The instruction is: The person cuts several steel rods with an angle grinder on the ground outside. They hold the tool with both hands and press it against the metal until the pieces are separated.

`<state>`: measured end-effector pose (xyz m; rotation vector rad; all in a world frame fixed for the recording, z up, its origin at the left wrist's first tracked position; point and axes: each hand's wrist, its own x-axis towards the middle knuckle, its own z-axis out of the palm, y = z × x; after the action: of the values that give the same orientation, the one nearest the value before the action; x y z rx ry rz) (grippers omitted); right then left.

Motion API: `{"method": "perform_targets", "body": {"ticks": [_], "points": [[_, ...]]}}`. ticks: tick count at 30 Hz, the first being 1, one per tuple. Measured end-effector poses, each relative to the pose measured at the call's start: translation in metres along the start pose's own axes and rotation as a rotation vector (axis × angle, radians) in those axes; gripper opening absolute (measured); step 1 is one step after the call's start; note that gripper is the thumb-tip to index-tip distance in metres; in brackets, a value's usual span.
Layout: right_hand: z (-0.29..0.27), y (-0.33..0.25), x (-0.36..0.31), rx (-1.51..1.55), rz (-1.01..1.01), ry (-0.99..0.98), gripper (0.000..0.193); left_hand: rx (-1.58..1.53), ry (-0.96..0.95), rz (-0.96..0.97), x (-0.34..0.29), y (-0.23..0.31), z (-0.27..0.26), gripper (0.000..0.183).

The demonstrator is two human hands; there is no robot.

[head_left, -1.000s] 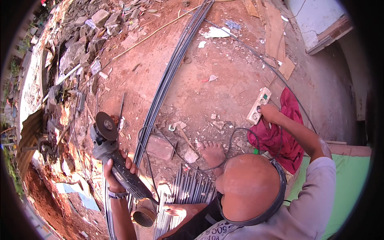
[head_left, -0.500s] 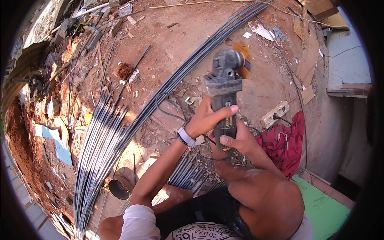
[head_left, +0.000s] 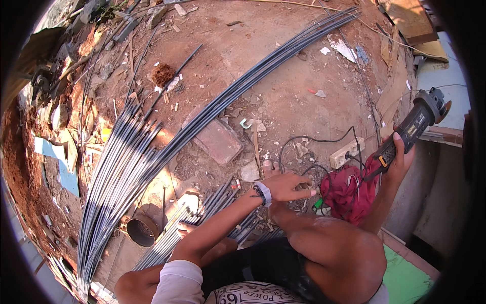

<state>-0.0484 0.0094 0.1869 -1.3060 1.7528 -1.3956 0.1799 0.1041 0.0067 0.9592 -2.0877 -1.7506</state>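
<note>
Out to the right, my right hand (head_left: 402, 156) grips a dark angle grinder (head_left: 415, 124) round the rear of its body. The grinder's head points up and to the right, with an orange-brown disc (head_left: 444, 112) on its far side. Its black cable (head_left: 319, 140) loops back over the ground. Near my right shin, my left hand (head_left: 287, 186) hangs with fingers apart and holds nothing. A crumpled red cloth (head_left: 349, 195) lies between the two hands. Just behind the cloth is a pale extension socket (head_left: 347, 152) with a plug in it.
A long bundle of steel rods (head_left: 134, 172) fans across the left side. More rods (head_left: 217, 200) lie by my legs, near a short rusty pipe (head_left: 142, 230). A flat brick (head_left: 217, 142) lies beyond. Rubble lines the far left; a wall (head_left: 420, 177) stands right.
The grinder has gone from the centre, held in both hands, out to the right in my right hand alone. My left hand has let go of it and dropped lower.
</note>
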Motion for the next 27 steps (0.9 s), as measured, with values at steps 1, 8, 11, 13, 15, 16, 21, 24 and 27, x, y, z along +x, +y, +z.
{"method": "perform_targets", "body": {"ticks": [1, 8, 11, 13, 15, 16, 21, 24, 27], "points": [[0.003, 0.007, 0.006, -0.03, 0.044, 0.015, 0.035, 0.067, -0.084, -0.047, -0.005, 0.007, 0.002, 0.06], [0.047, 0.142, 0.028, -0.214, 0.287, -0.051, 0.024, -0.245, 0.271, -0.09, -0.055, -0.021, -0.064, 0.036], [0.072, 0.181, 0.024, -0.639, 0.304, -0.087, 0.045, -0.047, 0.459, -0.165, -0.099, -0.023, -0.105, 0.032], [0.078, 0.205, 0.02, -0.753, 0.207, -0.048, 0.052, 0.201, 0.441, -0.16, -0.13, -0.028, -0.125, 0.039], [0.077, 0.222, 0.012, -0.8, 0.18, -0.069, 0.064, 0.569, 0.513, -0.195, -0.156, -0.026, -0.139, 0.049], [0.085, 0.214, 0.011, -0.804, 0.22, -0.101, 0.068, 0.762, 0.55, -0.21, -0.17, -0.028, -0.146, 0.055], [0.117, 0.204, 0.008, -0.797, 0.265, -0.105, 0.078, 0.71, 0.615, -0.532, -0.22, -0.099, -0.144, 0.073], [0.116, 0.234, 0.001, -0.88, 0.163, -0.069, 0.079, 0.607, 0.625, -0.629, -0.215, -0.123, -0.136, 0.061], [0.106, 0.25, -0.005, -0.843, 0.161, -0.008, 0.08, 0.648, 0.678, -0.606, -0.203, -0.135, -0.131, 0.046]]}}
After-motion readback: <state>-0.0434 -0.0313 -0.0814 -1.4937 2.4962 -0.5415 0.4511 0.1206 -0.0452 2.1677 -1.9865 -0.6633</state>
